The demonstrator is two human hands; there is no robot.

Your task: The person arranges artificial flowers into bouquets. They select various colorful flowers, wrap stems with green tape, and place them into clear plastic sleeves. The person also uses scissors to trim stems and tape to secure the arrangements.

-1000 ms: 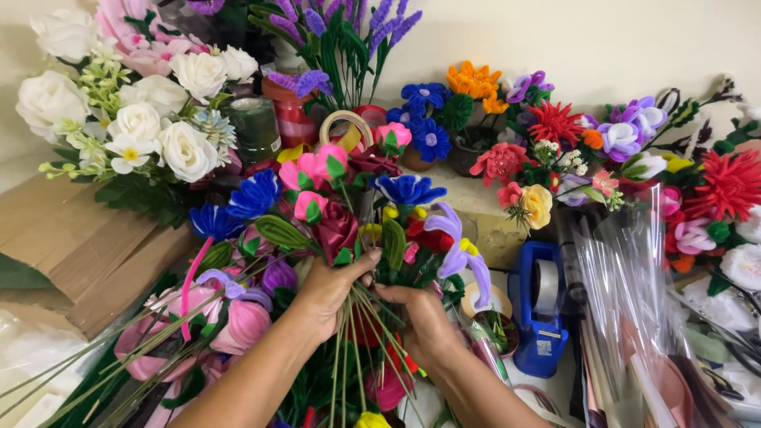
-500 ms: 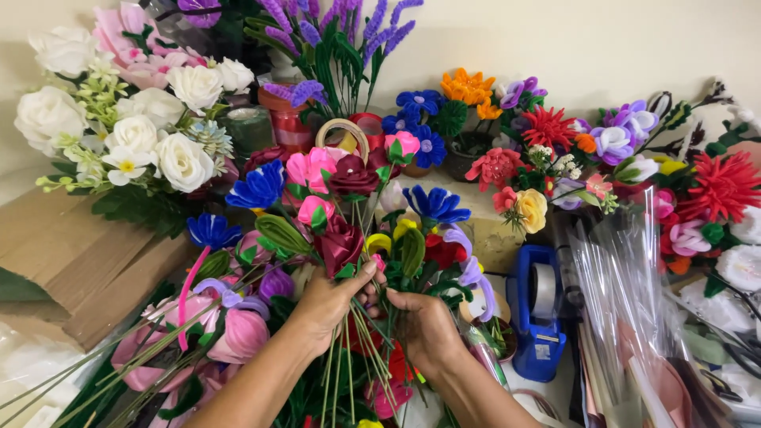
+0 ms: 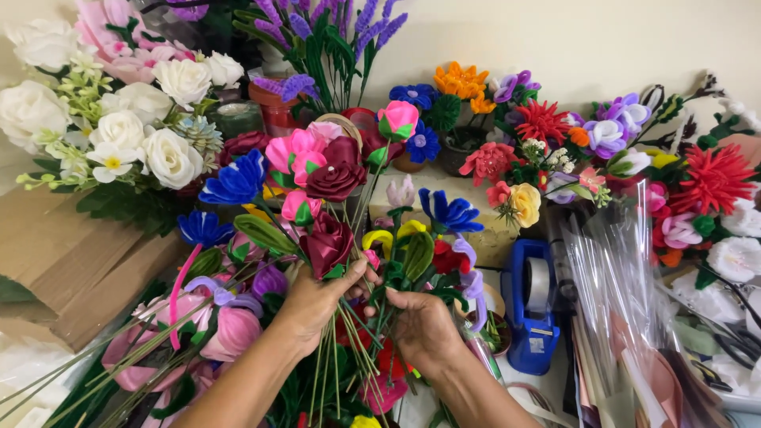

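Left hand [image 3: 317, 305] grips the green stems of a handmade flower bunch [image 3: 341, 238], fingers closed around them just below the blooms. Right hand [image 3: 424, 325] pinches stems beside it, left of a blue tape dispenser [image 3: 533, 317].

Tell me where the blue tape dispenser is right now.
In the head view, the blue tape dispenser stands right of centre, just beyond the right hand, with the clear cellophane sheets on its far side.
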